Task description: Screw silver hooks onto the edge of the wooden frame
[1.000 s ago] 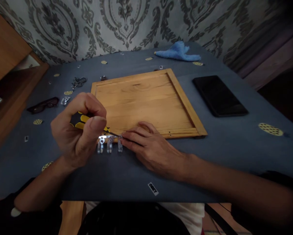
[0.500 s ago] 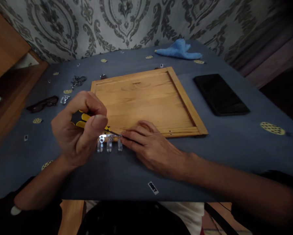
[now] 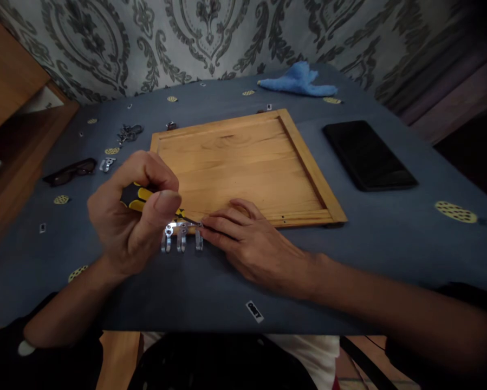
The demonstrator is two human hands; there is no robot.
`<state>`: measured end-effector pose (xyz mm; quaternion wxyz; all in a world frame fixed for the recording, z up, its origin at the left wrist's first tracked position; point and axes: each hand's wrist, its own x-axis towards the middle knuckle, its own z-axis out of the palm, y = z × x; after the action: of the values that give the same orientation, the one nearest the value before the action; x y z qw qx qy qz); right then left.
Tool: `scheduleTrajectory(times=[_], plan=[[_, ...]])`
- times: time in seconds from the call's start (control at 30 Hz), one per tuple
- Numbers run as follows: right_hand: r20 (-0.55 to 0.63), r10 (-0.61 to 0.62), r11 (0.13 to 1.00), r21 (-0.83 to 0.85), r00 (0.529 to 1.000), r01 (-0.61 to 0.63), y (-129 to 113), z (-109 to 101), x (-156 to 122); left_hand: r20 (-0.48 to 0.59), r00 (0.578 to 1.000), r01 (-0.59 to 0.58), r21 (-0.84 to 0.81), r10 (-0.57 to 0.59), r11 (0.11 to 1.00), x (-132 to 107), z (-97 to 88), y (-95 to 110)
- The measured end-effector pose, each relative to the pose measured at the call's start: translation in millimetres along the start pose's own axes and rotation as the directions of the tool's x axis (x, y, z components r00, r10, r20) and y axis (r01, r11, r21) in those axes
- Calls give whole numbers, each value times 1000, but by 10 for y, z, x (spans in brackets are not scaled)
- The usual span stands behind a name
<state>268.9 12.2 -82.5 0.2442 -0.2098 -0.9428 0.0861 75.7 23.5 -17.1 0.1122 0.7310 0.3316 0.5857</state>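
My left hand (image 3: 131, 216) is closed around the black and yellow handle of a screwdriver (image 3: 144, 199). The screwdriver slants down to the right, its tip at the right end of a shiny metal hook rail (image 3: 182, 234). This rail, with several curved hooks, lies along the near edge of a framed wooden panel (image 3: 235, 168). My right hand (image 3: 253, 244) rests over that same edge, its fingertips pressed together on the rail's right end beside the screwdriver tip. Whatever is under those fingertips is hidden.
A black phone or tablet (image 3: 369, 154) lies right of the panel, with a blue cloth (image 3: 300, 81) behind. To the left are dark glasses (image 3: 70, 172), a loose metal hook piece (image 3: 107, 164) and a small dark metal tangle (image 3: 130, 133). A wooden cabinet (image 3: 11, 70) borders the left side.
My left hand and the screwdriver handle have shifted very slightly to the right. The tip stays at the rail's end, and my right hand keeps its place.
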Motion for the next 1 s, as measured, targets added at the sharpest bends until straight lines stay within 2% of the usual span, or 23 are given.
scheduleTrajectory(times=[0.07, 0.2, 0.43, 0.7, 0.87, 1.0], plan=[[2, -2, 1000, 3, 1000, 2, 2, -1, 0, 13, 1000, -3, 15, 3, 1000, 2, -11, -11], [-1, 2, 1000, -5, 1000, -2, 0, -1, 4, 51, 994, -94, 17, 93, 995, 18, -38, -46], [-16, -4, 1000, -7, 1000, 4, 5, 15, -2, 66, 994, -86, 38, 84, 996, 16, -41, -27], [-23, 4, 1000, -21, 1000, -4, -9, 4, -1, 169, 981, -111, 111, 91, 988, 38, -166, -62], [0, 13, 1000, -25, 1000, -13, -11, -3, -2, 153, 979, -164, 201, 135, 966, 50, -189, -60], [12, 8, 999, -35, 1000, -7, -14, -7, -1, 127, 982, -162, 158, 143, 974, 70, -175, -44]])
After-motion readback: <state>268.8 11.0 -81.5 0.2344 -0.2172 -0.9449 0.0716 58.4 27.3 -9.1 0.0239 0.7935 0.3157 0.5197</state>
